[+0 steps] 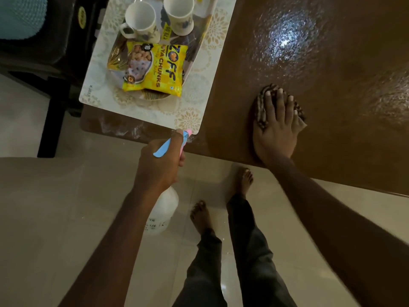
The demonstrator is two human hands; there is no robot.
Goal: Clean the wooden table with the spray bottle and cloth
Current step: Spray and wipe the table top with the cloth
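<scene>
Right hand (275, 134), spread flat, presses the cloth (261, 107) on the bench (332, 85). Left hand (157, 167) grips the spray bottle (166, 207); a squirt could wet the snack packet (155, 69) beyond.

Wet wooden table (332, 134), striped cloth (261, 107), spray bottle (164, 209).
The dark brown tabletop glistens with droplets. The brown-and-cream cloth lies bunched on it near the front edge, pressed under the right hand (276, 129). The white bottle with its pink-and-blue trigger head hangs just off the table's edge, gripped by the left hand (158, 165).
</scene>
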